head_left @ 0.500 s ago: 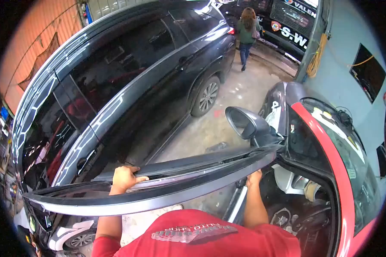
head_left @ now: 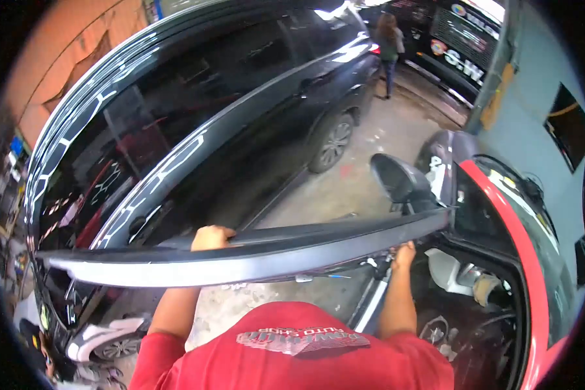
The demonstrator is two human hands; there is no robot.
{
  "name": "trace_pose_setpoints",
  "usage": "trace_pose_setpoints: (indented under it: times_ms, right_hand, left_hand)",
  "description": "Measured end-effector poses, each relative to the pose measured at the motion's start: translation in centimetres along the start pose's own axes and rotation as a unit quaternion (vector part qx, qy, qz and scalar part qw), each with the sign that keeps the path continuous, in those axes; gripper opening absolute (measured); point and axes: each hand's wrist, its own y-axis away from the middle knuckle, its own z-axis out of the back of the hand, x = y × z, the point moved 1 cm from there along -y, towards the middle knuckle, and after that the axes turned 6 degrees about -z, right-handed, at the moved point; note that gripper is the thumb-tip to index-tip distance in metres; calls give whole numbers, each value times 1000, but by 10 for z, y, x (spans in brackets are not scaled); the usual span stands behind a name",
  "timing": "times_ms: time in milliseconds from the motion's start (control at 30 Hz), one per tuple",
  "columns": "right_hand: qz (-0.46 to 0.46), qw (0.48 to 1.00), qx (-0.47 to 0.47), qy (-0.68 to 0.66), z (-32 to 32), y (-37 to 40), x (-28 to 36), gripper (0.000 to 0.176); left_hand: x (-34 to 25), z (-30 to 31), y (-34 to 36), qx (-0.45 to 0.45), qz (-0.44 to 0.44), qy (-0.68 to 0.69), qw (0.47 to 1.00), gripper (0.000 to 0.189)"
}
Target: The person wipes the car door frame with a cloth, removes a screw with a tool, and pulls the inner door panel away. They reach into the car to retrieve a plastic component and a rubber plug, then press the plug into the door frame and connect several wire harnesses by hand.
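A car door stretches across the view in front of me, its long dark and silvery window frame seen almost edge-on. My left hand reaches over the frame on the left, its fingers wrapped round it and partly hidden behind. Below the frame's right part, my right hand is closed on the door's inner side; the exact spot it grips is not clear. Beyond the door's right end is a dark side mirror, beside the red car's pillar.
A dark SUV stands close beyond the door, with concrete floor between. The red car's cabin opening is on my right. A person stands at the back by a black vehicle. A pale car's wheel shows lower left.
The door's frame now appears higher and more edge-on, hiding more of its far side. Both hands stay on it. My view has shifted, and the person at the back appears farther right.
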Motion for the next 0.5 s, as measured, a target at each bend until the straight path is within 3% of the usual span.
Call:
trace_pose_setpoints:
  times_ms: [133, 167, 200, 233, 400, 500]
  right_hand:
    - [53, 998, -19, 22, -27, -11, -12, 20]
    - [82, 996, -18, 0, -18, -24, -34, 17]
    - [74, 997, -8, 16, -11, -17, -42, 17]
    - [74, 997, -17, 12, -14, -15, -43, 18]
    - [130, 986, -54, 90, 1, -47, -59, 29]
    - [130, 990, -12, 50, 8, -54, -59, 23]
  left_hand:
    - [51, -38, 6, 50, -8, -35, 998, 36]
    - [32, -22, 14, -39, -37, -88, 995, 22]
    - [102, -87, 29, -149, -85, 89, 981, 29]
    - [106, -94, 40, -154, -77, 84, 981, 29]
    - [61, -75, 16, -43, 15, -51, 998, 65]
    - [10, -45, 11, -22, 46, -78, 996, 71]
